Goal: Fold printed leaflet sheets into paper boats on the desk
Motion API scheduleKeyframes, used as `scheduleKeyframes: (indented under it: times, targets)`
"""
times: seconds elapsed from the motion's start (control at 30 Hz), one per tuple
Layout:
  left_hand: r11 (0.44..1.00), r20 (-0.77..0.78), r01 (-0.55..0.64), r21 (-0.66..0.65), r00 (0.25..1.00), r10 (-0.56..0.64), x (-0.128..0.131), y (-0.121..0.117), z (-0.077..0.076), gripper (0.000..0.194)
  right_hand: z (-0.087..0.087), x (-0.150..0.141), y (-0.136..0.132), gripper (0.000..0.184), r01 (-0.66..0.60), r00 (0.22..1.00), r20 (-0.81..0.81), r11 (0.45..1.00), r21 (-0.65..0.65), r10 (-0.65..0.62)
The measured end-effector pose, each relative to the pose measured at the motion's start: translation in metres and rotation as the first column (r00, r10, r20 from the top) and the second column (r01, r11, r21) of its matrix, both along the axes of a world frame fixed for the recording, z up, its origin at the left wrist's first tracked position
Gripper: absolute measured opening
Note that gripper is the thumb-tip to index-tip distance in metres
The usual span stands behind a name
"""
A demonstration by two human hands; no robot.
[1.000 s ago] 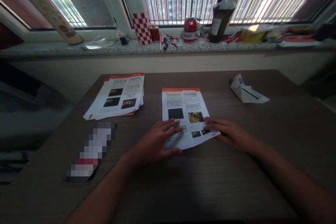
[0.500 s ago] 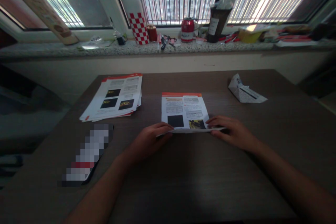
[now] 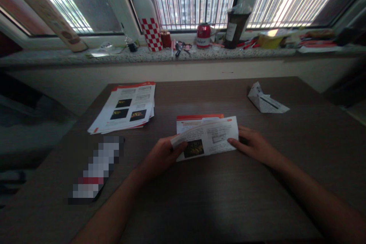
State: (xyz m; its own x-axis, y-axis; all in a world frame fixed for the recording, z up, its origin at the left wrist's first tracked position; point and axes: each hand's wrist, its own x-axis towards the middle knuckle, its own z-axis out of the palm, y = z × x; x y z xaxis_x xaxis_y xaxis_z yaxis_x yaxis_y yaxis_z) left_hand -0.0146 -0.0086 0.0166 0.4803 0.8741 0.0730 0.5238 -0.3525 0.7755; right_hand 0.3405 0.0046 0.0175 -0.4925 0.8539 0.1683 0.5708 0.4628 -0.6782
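Observation:
A printed sheet of paper [image 3: 210, 137] lies in front of me, its near part bent up and over so that the printed underside shows. Behind that flap, the sheet's orange-topped far edge stays visible. My left hand [image 3: 166, 152] pinches the flap's left end, thumb on the near face and fingers mostly hidden behind. At the right end my right hand [image 3: 251, 142] grips the same sheet, thumb in front and fingers behind it. Further off to the right stands a folded paper shape [image 3: 265, 101], touched by neither hand.
A stack of printed sheets [image 3: 122, 108] lies at the table's back left. Nearer me is a blurred-out phone-like object [image 3: 97, 169]. Along the windowsill [image 3: 114, 58] stand a checkered bottle [image 3: 151, 32], a red can [image 3: 203, 36], a dark cup [image 3: 235, 28] and small clutter.
The sheet's near edge has risen and now folds over toward the far side, showing its other printed face. Both hands have moved with it, thumbs now in front.

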Motion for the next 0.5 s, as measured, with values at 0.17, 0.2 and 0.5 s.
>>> scheduleKeyframes:
  times: [0.17, 0.2, 0.5]
  targets:
    - [0.990, -0.075, -0.017, 0.140, 0.997, 0.027, 0.004, 0.008, -0.006, 0.031, -0.006, -0.005, 0.002, 0.031, 0.151, 0.988, 0.025, 0.987, -0.051, -0.150]
    - [0.985, -0.098, -0.016, 0.172, 0.995, 0.033, 0.005, 0.010, -0.007, 0.030, -0.006, -0.006, 0.001, 0.031, 0.183, 0.983, 0.034, 0.982, -0.055, -0.182]
    - [0.954, -0.296, 0.103, 0.280, 0.955, -0.017, 0.008, 0.018, -0.007, 0.030, -0.009, -0.007, 0.001, 0.035, 0.279, 0.960, 0.031, 0.960, -0.037, -0.278]
